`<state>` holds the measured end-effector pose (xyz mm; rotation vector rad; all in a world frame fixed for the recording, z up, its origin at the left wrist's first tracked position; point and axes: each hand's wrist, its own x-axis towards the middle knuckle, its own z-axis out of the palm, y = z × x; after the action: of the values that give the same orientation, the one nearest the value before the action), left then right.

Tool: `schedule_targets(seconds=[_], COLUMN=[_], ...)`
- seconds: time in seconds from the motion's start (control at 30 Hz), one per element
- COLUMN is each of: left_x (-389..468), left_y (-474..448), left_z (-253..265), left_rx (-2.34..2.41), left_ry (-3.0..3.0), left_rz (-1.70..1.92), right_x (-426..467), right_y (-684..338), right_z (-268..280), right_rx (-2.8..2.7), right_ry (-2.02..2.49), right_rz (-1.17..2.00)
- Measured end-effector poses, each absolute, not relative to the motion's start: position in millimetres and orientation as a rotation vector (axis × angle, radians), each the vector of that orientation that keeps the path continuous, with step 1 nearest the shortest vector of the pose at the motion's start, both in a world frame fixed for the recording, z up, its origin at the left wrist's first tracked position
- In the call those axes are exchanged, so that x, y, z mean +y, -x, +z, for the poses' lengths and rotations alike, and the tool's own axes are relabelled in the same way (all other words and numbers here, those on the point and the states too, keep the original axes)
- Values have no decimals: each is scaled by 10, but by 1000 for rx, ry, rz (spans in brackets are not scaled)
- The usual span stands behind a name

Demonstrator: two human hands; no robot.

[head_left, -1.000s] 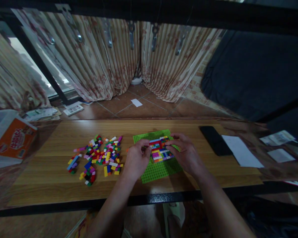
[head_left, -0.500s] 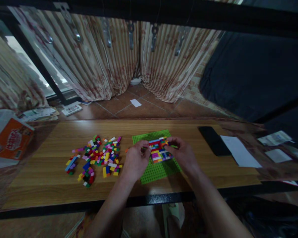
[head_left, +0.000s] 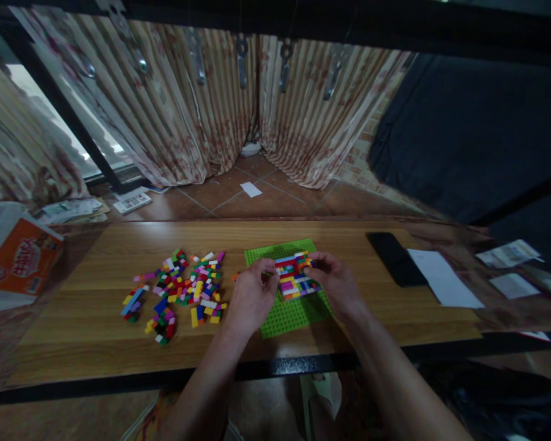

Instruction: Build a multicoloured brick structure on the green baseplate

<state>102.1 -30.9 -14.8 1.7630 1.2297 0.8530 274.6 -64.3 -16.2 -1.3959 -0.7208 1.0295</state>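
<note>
A many-coloured block of toy bricks (head_left: 292, 280) is on a green studded baseplate (head_left: 284, 324), with rows of red, blue, white, purple and other bricks. My left hand (head_left: 256, 291) is at its left edge, fingers curled and thumb pressed in against that side. From the right, my right hand (head_left: 337, 282) grips the block's upper right corner between thumb and fingers. Both hands partly cover the baseplate, and the fingertips hide the block's side edges. Whether a small loose brick is between any fingers, I cannot tell.
Loose toy bricks (head_left: 179, 288) lie spread on the wooden table (head_left: 82, 343) to the left. A black phone-like slab (head_left: 397, 260) and a white paper sheet (head_left: 443, 278) are at the right. A clear plastic tub (head_left: 4, 257) with an orange label stands at the far left.
Both hands stay at the sides of the brick block, with only slight finger movement. The whole view has shifted a little.
</note>
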Motion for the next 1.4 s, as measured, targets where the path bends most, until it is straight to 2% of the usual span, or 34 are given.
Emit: schedule_targets(seconds=[0.43,0.7,0.83,1.17,1.4], left_x=[-330,-259,-135,31,22], left_y=[-958,-852,-664,-130,-19], left_z=[-64,-65,-64,43,46], left_rx=[1302,1340,1375,1389,1333], left_ry=[-1786,-1793,-1698,-1058,-966], left_rz=[844,922,1095,1543,1563], right_x=[-688,-709,-767,-897,-778], right_y=[-2804,-2667,-2486,-1863,-1542], right_z=[-88,-28,-23,-27,-218], right_rx=[-828,-911,-1125,-1791,-1898], right_ry=[1525,1527,1461,1396,1440], right_rz=[957,432,333,523,611])
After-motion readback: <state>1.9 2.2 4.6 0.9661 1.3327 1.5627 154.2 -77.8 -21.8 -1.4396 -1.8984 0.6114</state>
